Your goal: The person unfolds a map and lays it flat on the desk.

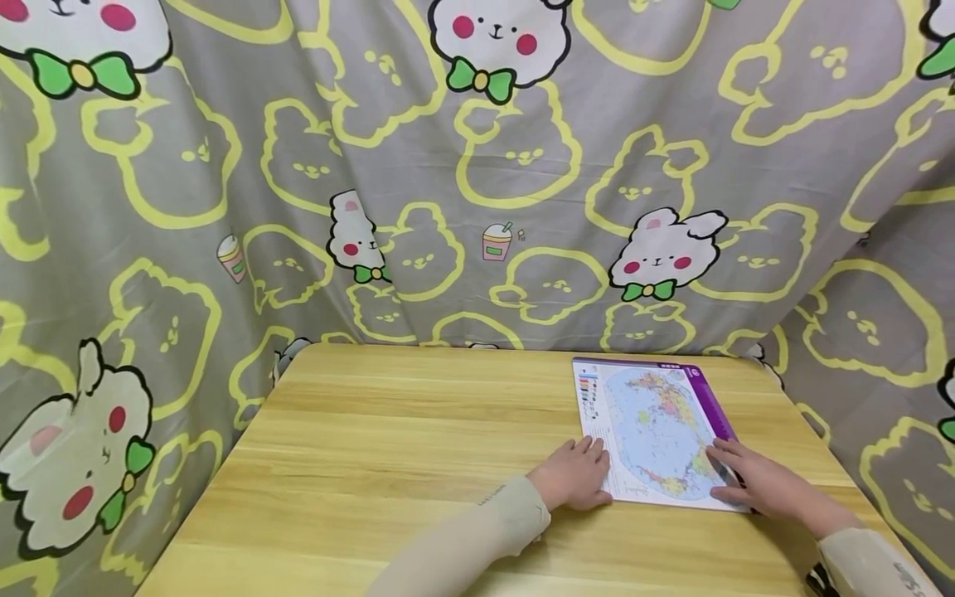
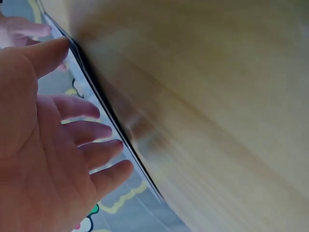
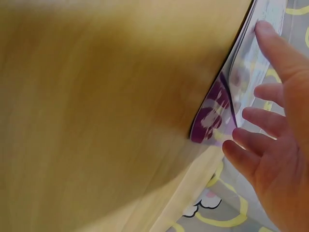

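A flat, thin world map with a purple band along its right and far edges lies on the wooden table. My left hand rests at the map's left edge, its fingers extended. On the opposite side, my right hand lies over the purple band with fingers spread and the thumb near the front right corner. In the left wrist view, the left hand shows straight fingertips along the map's edge. The right wrist view shows the right hand beside thin layered edges and a purple corner.
The wooden table extends left of the map. A grey curtain with yellow outlines and white cartoon animals hangs behind and along both sides. Something black and white shows by the right sleeve.
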The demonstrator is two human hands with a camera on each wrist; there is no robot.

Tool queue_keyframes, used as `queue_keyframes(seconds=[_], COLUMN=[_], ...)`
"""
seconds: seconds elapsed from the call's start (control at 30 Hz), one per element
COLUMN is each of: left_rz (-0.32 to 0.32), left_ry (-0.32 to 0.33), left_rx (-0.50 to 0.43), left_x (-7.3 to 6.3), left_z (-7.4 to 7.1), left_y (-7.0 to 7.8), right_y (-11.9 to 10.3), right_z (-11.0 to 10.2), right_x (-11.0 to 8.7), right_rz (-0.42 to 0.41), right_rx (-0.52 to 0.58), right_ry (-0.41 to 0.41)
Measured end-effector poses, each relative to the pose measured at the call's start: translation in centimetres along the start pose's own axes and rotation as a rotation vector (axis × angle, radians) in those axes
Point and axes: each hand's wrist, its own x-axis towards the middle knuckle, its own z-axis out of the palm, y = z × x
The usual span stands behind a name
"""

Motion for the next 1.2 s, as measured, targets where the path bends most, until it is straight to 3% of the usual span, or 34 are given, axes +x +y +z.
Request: queue_keyframes(seconds=[0.53,1.2], left_rz=[-0.041,-0.046], left_ry=[-0.088,-0.121], left_rx=[-0.049,-0.087], left_x=[0.4,-0.9], left_z=[-0.3,0.2], left_y=[0.3,-1.6], right_y=[0.4,-1.5], right_z=[0.5,1.1], right_x=[-0.8,0.2], right_rz=[-0.010,-0.038], right_rx=[0.022,0.015], right_ry=[-0.049,-0.022])
